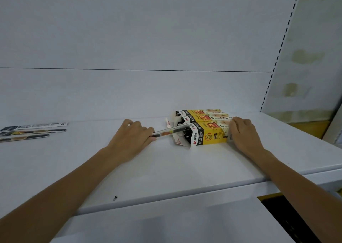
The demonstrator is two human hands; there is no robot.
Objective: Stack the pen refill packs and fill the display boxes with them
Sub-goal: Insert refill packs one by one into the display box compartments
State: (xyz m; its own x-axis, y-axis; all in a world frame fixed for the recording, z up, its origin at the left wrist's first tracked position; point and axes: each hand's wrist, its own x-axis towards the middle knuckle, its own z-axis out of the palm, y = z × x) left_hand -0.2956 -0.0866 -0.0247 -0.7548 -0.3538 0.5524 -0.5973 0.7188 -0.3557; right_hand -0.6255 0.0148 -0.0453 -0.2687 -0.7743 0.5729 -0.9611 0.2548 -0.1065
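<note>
Yellow display boxes lie on their sides on a white shelf, open ends facing left. The nearest box (211, 134) shows black refill ends inside its opening. My left hand (132, 140) grips a clear pen refill pack (171, 129) whose far end sits in the mouth of that box. My right hand (242, 131) holds the closed right end of the nearest box, fingers curled over its top edge. Two more yellow boxes (203, 114) lie right behind it. Three loose refill packs (33, 130) lie flat at the far left of the shelf.
The white shelf (166, 168) has a front edge close to me, with a lower white ledge below it. A white back wall rises behind the boxes. A slotted upright (279, 52) stands at the right, and a dark gap (288, 220) opens at lower right.
</note>
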